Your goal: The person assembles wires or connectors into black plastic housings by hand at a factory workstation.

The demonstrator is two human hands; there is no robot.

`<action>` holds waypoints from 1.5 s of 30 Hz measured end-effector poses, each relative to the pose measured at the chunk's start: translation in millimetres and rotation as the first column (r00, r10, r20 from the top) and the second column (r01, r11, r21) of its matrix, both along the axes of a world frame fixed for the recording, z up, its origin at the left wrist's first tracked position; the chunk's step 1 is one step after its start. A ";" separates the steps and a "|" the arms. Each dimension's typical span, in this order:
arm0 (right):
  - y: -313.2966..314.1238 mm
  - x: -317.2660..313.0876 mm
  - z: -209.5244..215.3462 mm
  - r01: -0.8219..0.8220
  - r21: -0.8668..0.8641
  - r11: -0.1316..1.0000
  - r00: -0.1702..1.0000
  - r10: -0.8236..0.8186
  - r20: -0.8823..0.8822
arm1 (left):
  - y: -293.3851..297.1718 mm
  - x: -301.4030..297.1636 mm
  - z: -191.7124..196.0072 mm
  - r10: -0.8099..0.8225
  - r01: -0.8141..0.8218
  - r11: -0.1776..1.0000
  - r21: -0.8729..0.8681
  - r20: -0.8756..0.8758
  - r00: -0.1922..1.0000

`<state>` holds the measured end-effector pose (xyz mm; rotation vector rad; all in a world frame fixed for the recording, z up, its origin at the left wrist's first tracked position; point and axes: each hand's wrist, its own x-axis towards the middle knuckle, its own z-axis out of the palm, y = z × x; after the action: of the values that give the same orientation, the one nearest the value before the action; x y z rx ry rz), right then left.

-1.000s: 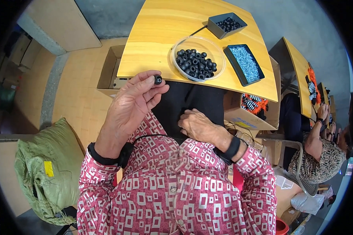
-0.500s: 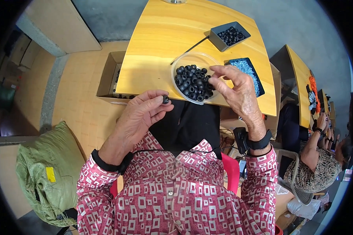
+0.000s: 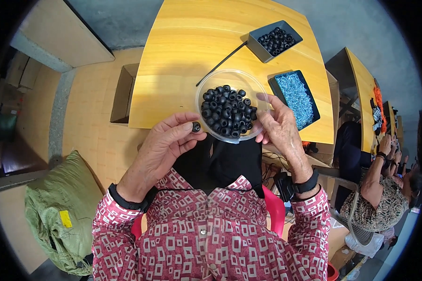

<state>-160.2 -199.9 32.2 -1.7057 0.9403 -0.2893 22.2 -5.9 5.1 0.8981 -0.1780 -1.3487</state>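
My left hand (image 3: 166, 140) pinches one small black bead (image 3: 196, 127) with a hole in it between thumb and forefinger, beside the tub's lower left rim. The clear round plastic tub (image 3: 205, 77) holds many more of these black beads (image 3: 226, 110). It sits at the table's near edge and partly overhangs it. My right hand (image 3: 284, 129) grips the tub's right rim, thumb toward the inside and forefinger along the edge; its other fingers are partly hidden below.
On the yellow table (image 3: 173, 47) are a dark tray (image 3: 263, 55) of black pieces, a thin black stick (image 3: 222, 62) and a black tray (image 3: 317, 114) of blue glassy bits. A green sack (image 3: 63, 201) stands left; another person (image 3: 375, 201) sits at the right.
My right hand has come down from above the beads to the tub's right rim. The tub has shifted slightly toward me. My left hand still pinches the bead.
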 end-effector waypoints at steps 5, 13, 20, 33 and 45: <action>-13.3 -5.1 -9.9 0.022 0.285 0.958 0.983 -0.073 0.167 | -3.1 -1.5 12.2 -0.019 0.019 0.998 -0.054 -0.001 1.000; -1.1 6.9 -7.8 0.022 0.273 0.962 0.975 -0.081 0.206 | -0.5 -1.0 9.4 0.001 -0.001 0.999 -0.035 0.001 1.000; 1.8 7.1 -7.8 0.038 0.146 0.989 0.960 -0.076 0.269 | -3.4 1.0 6.3 0.009 -0.009 1.000 -0.026 -0.011 1.000; 12.4 12.3 4.6 0.154 -0.271 0.950 0.973 -0.098 0.209 | -6.8 0.6 8.8 -0.004 0.004 1.000 -0.004 0.003 1.000; 0.7 13.9 1.7 0.142 0.134 0.981 0.911 -0.183 0.371 | -12.3 -4.8 44.7 -0.003 0.010 0.996 -0.087 0.084 0.996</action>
<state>-146.3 -199.2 33.9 -1.4084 0.7903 -0.6490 17.4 -18.1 49.8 0.8821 -0.3027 -1.3004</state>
